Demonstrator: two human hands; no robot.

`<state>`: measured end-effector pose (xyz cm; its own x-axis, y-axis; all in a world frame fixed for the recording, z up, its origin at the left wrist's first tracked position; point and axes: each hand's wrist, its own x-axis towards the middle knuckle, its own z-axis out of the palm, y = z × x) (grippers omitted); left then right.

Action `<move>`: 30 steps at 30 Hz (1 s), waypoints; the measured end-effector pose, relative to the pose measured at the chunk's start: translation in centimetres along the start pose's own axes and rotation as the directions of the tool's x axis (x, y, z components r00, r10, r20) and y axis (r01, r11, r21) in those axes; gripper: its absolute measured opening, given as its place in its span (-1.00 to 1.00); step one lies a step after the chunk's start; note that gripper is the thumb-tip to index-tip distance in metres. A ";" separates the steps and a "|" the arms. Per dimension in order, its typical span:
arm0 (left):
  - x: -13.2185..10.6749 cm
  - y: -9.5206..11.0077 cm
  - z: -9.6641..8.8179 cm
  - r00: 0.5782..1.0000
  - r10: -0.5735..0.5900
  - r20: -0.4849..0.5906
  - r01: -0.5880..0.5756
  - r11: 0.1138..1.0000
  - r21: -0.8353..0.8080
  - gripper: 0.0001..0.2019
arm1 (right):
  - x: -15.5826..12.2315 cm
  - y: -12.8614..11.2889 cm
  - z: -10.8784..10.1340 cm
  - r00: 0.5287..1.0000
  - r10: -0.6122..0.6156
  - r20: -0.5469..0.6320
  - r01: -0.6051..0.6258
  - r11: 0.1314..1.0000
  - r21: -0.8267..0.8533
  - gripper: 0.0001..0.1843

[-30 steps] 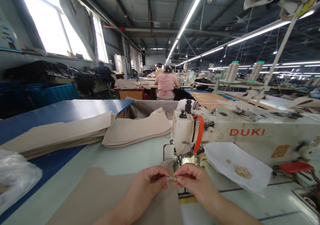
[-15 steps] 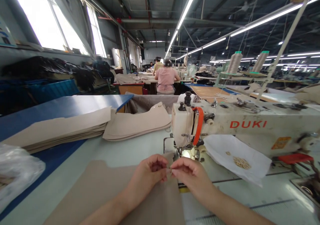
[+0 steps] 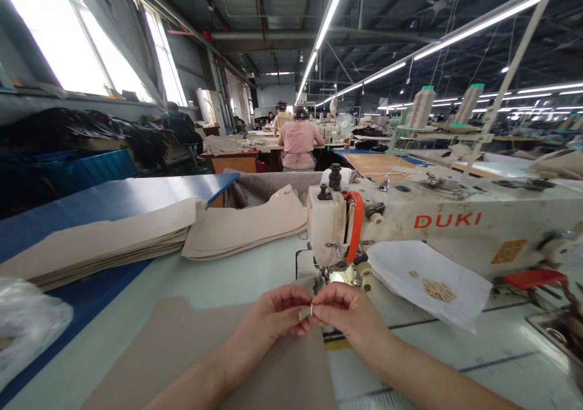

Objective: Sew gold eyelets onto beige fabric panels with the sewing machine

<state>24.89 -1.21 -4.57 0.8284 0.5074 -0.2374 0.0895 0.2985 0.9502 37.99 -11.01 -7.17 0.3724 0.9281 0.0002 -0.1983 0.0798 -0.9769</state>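
My left hand (image 3: 280, 313) pinches a pale strip (image 3: 304, 316), my right hand (image 3: 348, 313) a tiny gold bit (image 3: 312, 310), likely so neither slips; gold pieces (image 3: 438, 290) lie right, maybe for easy reach.

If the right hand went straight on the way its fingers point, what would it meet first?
Most likely the left hand, or the small pale strip it pinches, directly opposite the right hand and the small gold-coloured piece it holds. Which comes first is hard to tell.
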 end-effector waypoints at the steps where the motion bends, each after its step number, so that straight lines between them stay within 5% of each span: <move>1: 0.0 0.0 0.0 1.000 0.004 0.005 -0.004 1.000 0.009 -0.66 | 0.0 0.1 0.0 1.000 0.000 0.012 0.000 1.000 0.000 -0.63; 11: 0.2 -0.7 -0.7 0.993 0.070 0.093 -0.087 0.978 0.191 -0.90 | -1.0 -0.2 0.5 0.990 -0.050 0.130 0.052 0.999 -0.016 -0.74; 19: 0.3 -2.0 -1.5 0.980 0.200 -0.001 -0.179 0.882 0.435 -0.93 | -1.8 -0.5 0.5 0.983 -0.161 0.088 0.182 0.909 -0.376 -0.79; 23: 0.2 -1.9 -1.5 0.979 0.201 -0.021 -0.171 0.882 0.440 -0.95 | -1.6 -0.8 0.3 0.970 -0.227 0.091 0.244 0.878 -0.413 -0.96; 30: 0.4 -2.0 -1.4 0.957 0.288 -0.044 -0.259 0.909 0.328 -0.87 | -1.3 -0.2 0.5 0.959 -0.284 -0.003 0.256 0.867 -0.429 -0.95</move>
<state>24.26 -0.50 -6.90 0.7941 0.6066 0.0382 0.0481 -0.1253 0.9910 37.12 -12.10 -6.84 0.4162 0.8659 0.2774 0.3120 0.1506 -0.9381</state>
